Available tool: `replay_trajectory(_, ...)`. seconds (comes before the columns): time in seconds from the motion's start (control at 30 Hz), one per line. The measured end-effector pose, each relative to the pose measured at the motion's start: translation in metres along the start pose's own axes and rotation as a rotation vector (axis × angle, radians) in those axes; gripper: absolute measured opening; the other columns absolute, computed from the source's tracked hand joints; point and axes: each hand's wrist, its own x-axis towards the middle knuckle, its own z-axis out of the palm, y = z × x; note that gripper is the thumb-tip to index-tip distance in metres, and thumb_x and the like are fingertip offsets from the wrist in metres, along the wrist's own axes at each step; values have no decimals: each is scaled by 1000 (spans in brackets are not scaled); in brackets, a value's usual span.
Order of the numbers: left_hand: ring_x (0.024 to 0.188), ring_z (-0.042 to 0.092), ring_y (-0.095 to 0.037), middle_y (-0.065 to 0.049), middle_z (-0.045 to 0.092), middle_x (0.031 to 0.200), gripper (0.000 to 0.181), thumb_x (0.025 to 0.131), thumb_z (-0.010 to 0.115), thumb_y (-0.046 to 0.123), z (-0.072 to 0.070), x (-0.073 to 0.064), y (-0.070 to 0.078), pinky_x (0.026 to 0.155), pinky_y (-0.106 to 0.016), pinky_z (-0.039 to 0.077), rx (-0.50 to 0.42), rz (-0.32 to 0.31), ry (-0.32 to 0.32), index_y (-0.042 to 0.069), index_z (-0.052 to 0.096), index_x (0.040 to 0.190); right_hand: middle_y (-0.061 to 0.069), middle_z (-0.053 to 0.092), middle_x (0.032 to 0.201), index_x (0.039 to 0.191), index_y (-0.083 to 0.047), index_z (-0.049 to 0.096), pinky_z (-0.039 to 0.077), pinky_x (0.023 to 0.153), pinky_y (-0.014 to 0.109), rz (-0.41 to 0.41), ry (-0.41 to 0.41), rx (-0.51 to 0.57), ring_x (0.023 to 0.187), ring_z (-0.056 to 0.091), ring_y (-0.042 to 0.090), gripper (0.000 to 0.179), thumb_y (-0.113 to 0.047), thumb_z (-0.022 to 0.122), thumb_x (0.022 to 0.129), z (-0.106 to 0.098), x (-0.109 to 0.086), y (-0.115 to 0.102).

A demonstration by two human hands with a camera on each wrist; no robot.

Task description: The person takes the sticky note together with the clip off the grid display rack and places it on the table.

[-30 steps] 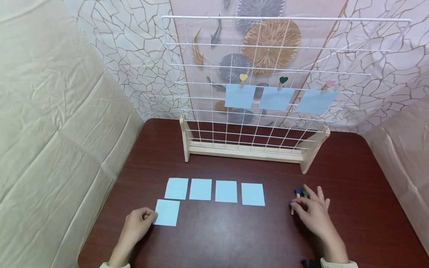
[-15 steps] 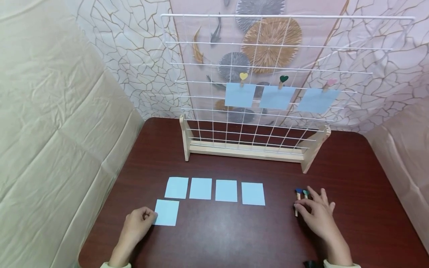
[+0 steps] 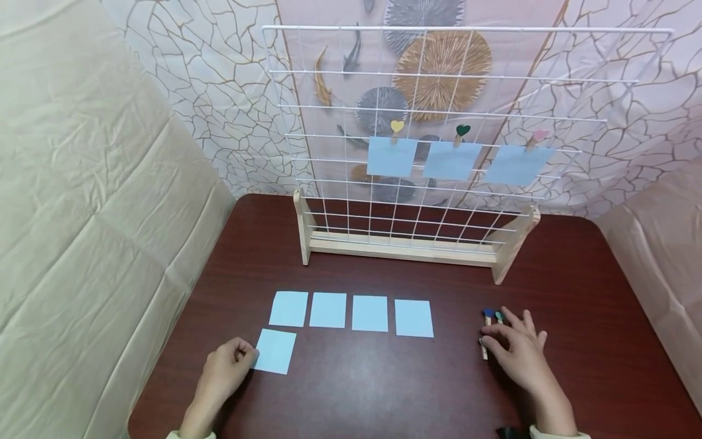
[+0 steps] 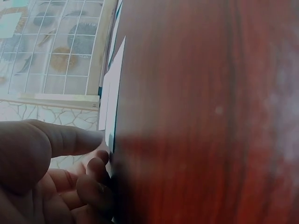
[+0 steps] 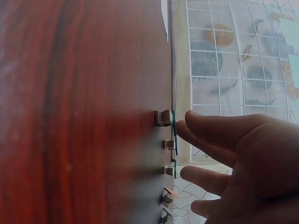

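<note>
A square pale-blue paper (image 3: 276, 352) lies slightly turned at the table's front left. My left hand (image 3: 226, 366) pinches its left edge between thumb and curled fingers, as the left wrist view shows. On the right, my right hand (image 3: 518, 352) hovers low with its fingers extended. In the right wrist view its index fingertip is right at the green top of a small wooden clothespin (image 5: 164, 118), with the thumb just apart from it. Blue-topped (image 3: 488, 313) and green-topped clothespins (image 3: 499, 316) lie just beyond; more clothespins beside them are partly hidden under the hand.
Several blue paper squares (image 3: 370, 313) lie in a row mid-table. Behind stands a white wire grid (image 3: 351, 210) on wooden feet (image 3: 510, 247). Three blue papers (image 3: 452, 161) hang on it from heart-topped clothespins. A small black object (image 3: 507, 432) lies by the right sleeve.
The front-left paper has shifted slightly right and turned in the left hand. The right hand and its near clothespin moved a little right, then the clothespin slid slightly toward me.
</note>
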Motion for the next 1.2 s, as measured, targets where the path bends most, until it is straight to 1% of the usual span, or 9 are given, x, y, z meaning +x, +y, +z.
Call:
replay_trajectory(0.27,66,52,-15,3,56,71,16,100,71,25,-2,2,4,63,-33,43,-13,1,-17,11,70,92,44,45,148,108,0,76,-8,102,90,-59,45,50,144,15,74,16,-5,78,94,-1,3,-7)
replay_trajectory(0.47,62,49,-13,3,52,68,15,101,70,21,-6,9,17,64,-30,42,-15,54,14,11,70,90,41,51,144,109,2,76,-6,107,88,-143,108,130,144,22,71,14,-2,75,95,-6,15,-23)
replay_trajectory(0.67,62,50,-11,3,56,72,11,102,71,21,-9,18,32,63,-27,42,-51,148,47,12,73,96,36,53,147,113,1,75,1,116,80,-183,78,187,149,24,64,16,-3,73,98,-11,27,-42)
replay_trajectory(0.87,69,57,-12,4,67,83,8,102,73,21,-11,26,54,62,-27,48,-115,298,102,14,74,101,28,53,151,117,-2,75,23,113,79,-194,15,181,151,27,56,18,-9,73,100,-13,44,-62)
replay_trajectory(0.9,69,58,-12,4,68,84,7,102,73,20,-11,28,57,62,-27,48,-127,326,116,14,75,102,27,53,151,117,-2,75,26,114,76,-199,13,172,151,28,55,19,-9,73,100,-14,47,-65)
replay_trajectory(1.0,67,57,-11,4,69,84,5,102,73,19,-11,33,69,59,-27,48,-154,397,162,14,74,103,23,55,151,118,-4,75,39,115,46,-229,24,151,148,38,49,19,-10,73,100,-14,58,-75)
replay_trajectory(1.1,62,53,-10,4,66,79,5,102,73,17,-10,40,79,54,-26,44,-190,448,201,12,75,103,21,56,150,119,-5,75,35,107,19,-267,42,142,144,45,45,19,-8,73,100,-17,68,-85)
replay_trajectory(1.13,61,52,-10,3,64,76,6,102,73,16,-10,43,83,53,-26,43,-207,462,209,11,75,104,21,57,150,119,-5,75,34,104,13,-279,48,146,143,46,43,19,-7,73,100,-18,72,-88)
replay_trajectory(1.2,58,50,-11,1,62,72,8,102,73,14,-8,48,90,51,-25,41,-253,494,213,9,75,107,20,57,150,121,-4,75,31,105,12,-296,52,168,144,45,43,22,-5,73,99,-23,79,-97)
